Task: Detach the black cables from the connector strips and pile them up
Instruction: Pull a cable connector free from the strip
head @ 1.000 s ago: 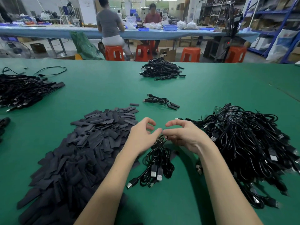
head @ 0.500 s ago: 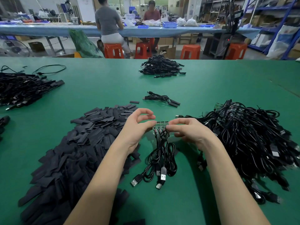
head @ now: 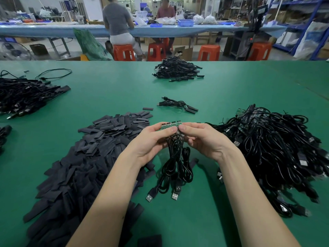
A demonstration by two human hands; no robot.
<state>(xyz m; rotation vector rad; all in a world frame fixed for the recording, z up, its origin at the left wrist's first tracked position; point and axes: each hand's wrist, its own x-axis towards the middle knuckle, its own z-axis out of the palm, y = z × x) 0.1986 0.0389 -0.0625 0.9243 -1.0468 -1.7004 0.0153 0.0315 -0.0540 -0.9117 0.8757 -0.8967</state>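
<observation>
Together above the green surface (head: 231,90), both hands pinch one small green connector strip (head: 171,124) at chest height. The left hand (head: 151,139) grips the strip's left end between thumb and curled fingers; the right hand (head: 204,138) grips the right end the same way, thumbs nearly touching. A bundle of black cables (head: 176,166) hangs from the strip between the wrists, its plugs (head: 175,195) resting on the surface. Both forearms reach in from the lower edge, angled toward each other.

Compared with half a second ago, the hands have risen and turned so the strip faces the camera more squarely, and the thumbs have closed in over its middle; the cable bundle has lifted with them.

A heap of flat black sleeves (head: 85,157) lies just left of the hands, and a large tangle of cables on strips (head: 277,150) lies just to the right. Smaller cable piles (head: 176,70) sit farther back.
</observation>
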